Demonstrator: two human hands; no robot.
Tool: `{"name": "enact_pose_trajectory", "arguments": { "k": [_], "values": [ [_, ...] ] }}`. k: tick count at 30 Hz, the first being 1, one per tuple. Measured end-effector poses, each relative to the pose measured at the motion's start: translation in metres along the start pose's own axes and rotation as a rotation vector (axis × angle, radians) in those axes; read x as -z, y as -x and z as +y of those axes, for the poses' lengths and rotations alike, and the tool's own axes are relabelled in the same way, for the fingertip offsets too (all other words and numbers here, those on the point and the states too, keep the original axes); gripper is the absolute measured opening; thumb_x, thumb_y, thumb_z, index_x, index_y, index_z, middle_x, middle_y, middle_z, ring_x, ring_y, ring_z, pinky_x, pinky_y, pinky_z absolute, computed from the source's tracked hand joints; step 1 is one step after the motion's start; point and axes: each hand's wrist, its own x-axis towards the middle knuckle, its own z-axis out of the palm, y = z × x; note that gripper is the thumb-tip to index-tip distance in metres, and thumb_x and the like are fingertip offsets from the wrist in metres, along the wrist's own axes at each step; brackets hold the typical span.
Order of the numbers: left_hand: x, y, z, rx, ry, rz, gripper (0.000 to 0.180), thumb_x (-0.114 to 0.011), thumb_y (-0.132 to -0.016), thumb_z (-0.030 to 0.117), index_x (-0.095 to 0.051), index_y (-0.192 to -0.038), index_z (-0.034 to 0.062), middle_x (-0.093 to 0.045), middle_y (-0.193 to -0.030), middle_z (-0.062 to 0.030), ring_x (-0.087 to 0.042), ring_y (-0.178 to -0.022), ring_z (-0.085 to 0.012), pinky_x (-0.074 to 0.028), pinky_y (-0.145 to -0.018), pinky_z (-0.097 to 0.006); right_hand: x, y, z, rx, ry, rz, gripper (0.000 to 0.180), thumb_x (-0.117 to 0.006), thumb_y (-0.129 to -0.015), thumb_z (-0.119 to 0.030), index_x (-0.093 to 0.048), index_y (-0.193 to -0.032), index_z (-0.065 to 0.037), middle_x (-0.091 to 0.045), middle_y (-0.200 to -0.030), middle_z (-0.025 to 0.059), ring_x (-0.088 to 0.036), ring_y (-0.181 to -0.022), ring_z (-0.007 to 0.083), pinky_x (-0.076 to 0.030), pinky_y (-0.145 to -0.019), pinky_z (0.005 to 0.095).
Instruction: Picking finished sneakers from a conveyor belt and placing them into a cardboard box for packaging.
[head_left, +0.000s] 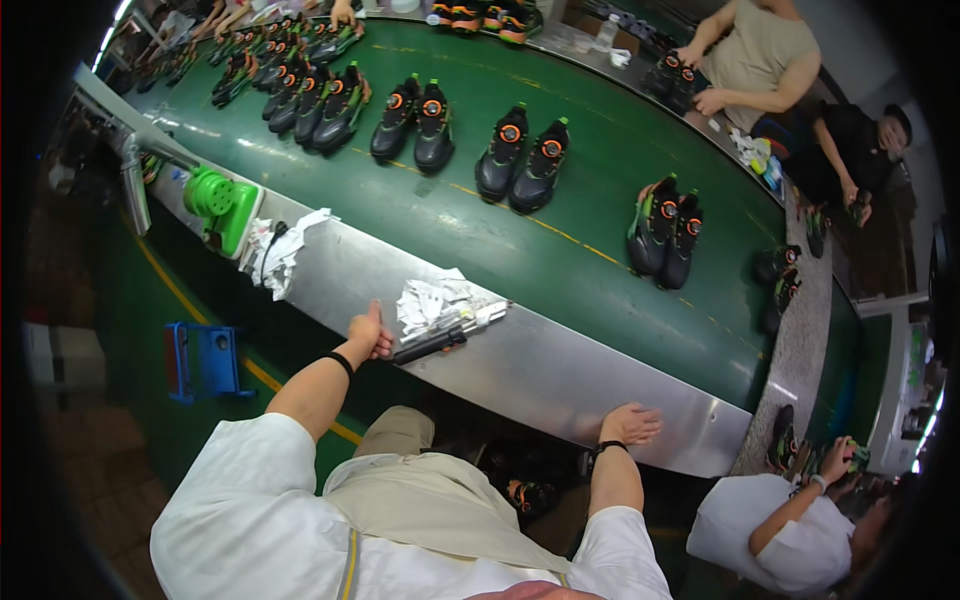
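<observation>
My left hand (371, 334) is at the front edge of the metal ledge (560, 375), thumb raised, holding nothing that shows. Just right of it lies a black-handled tool (432, 346), beside crumpled white paper or cloth (438, 298) and a few slim tools (482, 320). Farther right, my right hand (632, 425) rests on the bare metal with its fingers stretched out and nothing in it. Beyond the ledge, pairs of black shoes with orange dials and green heel tabs stand on the green belt, among them a right pair (665, 235) and a middle pair (522, 162).
On the ledge's left part are a green device (225, 208) and more crumpled white material (278, 250). A blue stool (208, 362) stands on the floor at left. Across the belt a person (755, 60) handles shoes; another (800, 530) sits at the lower right.
</observation>
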Motion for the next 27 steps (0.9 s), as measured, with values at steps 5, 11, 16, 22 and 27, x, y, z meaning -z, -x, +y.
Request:
{"name": "enact_pose_trajectory", "arguments": {
  "k": [5, 11, 16, 22, 27],
  "values": [
    [-0.003, -0.007, 0.001, 0.03, 0.005, -0.014, 0.087, -0.025, -0.093, 0.073, -0.065, -0.067, 0.0002, -0.06, -0.054, -0.0098, -0.058, -0.041, -0.0229, -0.04, -0.038, -0.035, 0.002, -0.001, -0.001, -0.007, -0.026, -0.01, 0.057, -0.046, -0.091, -0.029, -0.042, -0.144, -0.008, -0.038, -0.15, 0.0214, -0.033, -0.141, 0.036, -0.026, -0.114, 0.0525],
    [-0.004, -0.007, 0.002, 0.041, 0.014, -0.008, 0.087, -0.024, -0.094, 0.073, -0.064, -0.067, -0.0002, -0.058, -0.053, -0.0092, -0.056, -0.04, -0.0227, -0.039, -0.037, -0.035, 0.005, -0.003, -0.01, 0.001, -0.028, -0.054, 0.057, -0.046, -0.092, -0.029, -0.041, -0.145, -0.007, -0.037, -0.15, 0.0222, -0.032, -0.142, 0.0363, -0.024, -0.115, 0.0512],
    [-0.005, -0.005, 0.005, 0.011, 0.015, -0.001, 0.086, -0.024, -0.095, 0.072, -0.062, -0.067, 0.0, -0.058, -0.052, -0.0091, -0.055, -0.039, -0.0223, -0.038, -0.036, -0.034, 0.004, -0.004, -0.009, -0.014, -0.048, -0.094, 0.059, -0.045, -0.093, -0.029, -0.038, -0.147, -0.007, -0.033, -0.153, 0.0228, -0.029, -0.144, 0.0351, -0.022, -0.117, 0.0509],
    [-0.006, -0.004, 0.004, 0.014, 0.031, -0.011, 0.086, -0.024, -0.095, 0.072, -0.062, -0.066, 0.0002, -0.057, -0.052, -0.009, -0.055, -0.039, -0.0221, -0.038, -0.036, -0.034, -0.001, -0.006, -0.008, 0.005, -0.043, -0.03, 0.058, -0.045, -0.092, -0.032, -0.042, -0.145, -0.008, -0.038, -0.15, 0.0217, -0.032, -0.142, 0.0349, -0.023, -0.116, 0.0515],
    [-0.006, 0.0, 0.008, 0.027, 0.019, 0.015, 0.086, -0.024, -0.095, 0.072, -0.063, -0.066, 0.0003, -0.058, -0.052, -0.009, -0.056, -0.039, -0.0222, -0.038, -0.037, -0.035, 0.008, -0.005, -0.012, -0.002, -0.037, -0.09, 0.058, -0.045, -0.093, -0.032, -0.04, -0.146, -0.008, -0.036, -0.151, 0.0221, -0.03, -0.143, 0.0345, -0.022, -0.116, 0.0508]
  ]
}}
